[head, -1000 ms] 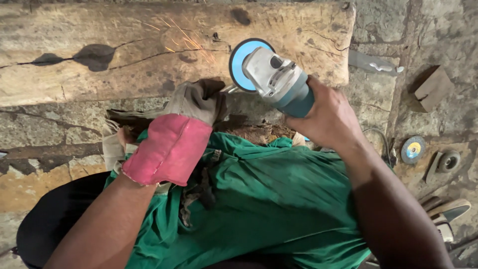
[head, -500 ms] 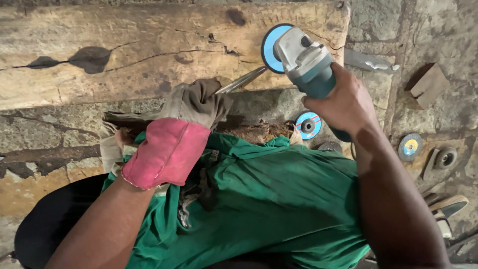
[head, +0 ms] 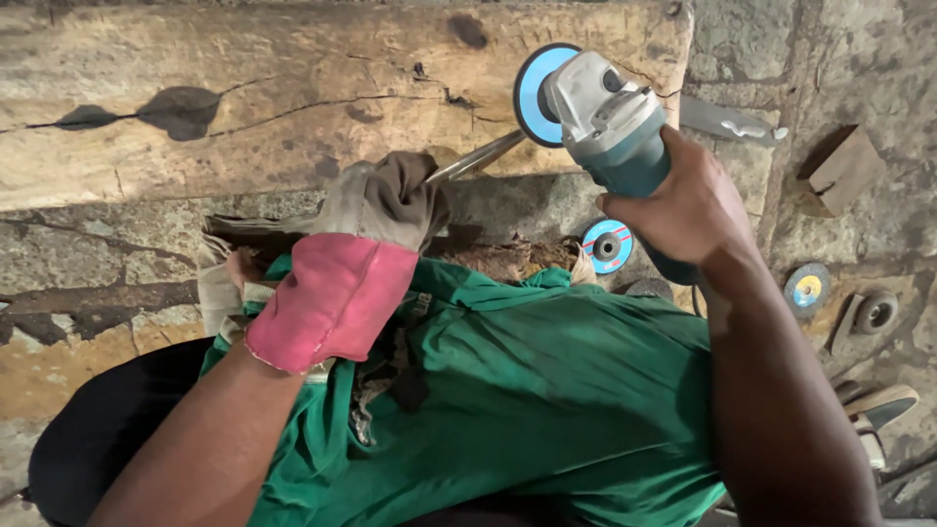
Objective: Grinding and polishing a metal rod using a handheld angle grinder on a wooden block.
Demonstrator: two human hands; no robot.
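Stone floor and a cracked wooden beam (head: pixel 293 98) fill the background.
Green cloth (head: pixel 547 390) over the lap hides the legs. The right hand (head: pixel 683 210) wraps tight around the teal angle grinder (head: pixel 610 122), its blue disc (head: pixel 537 93) at the beam's front edge. The gloved left hand (head: pixel 386 200) is clenched on a thin metal piece (head: pixel 476 156), mostly hidden. 2 spare discs (head: pixel 607 244) lie on open floor at right.

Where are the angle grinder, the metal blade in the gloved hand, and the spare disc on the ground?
angle grinder (head: pixel 620 122), head view, on its grey gear housing.
metal blade (head: pixel 478 156), head view, on the bare flat stretch beyond the glove.
spare disc (head: pixel 606 245), head view, on its blue face near the centre hole.
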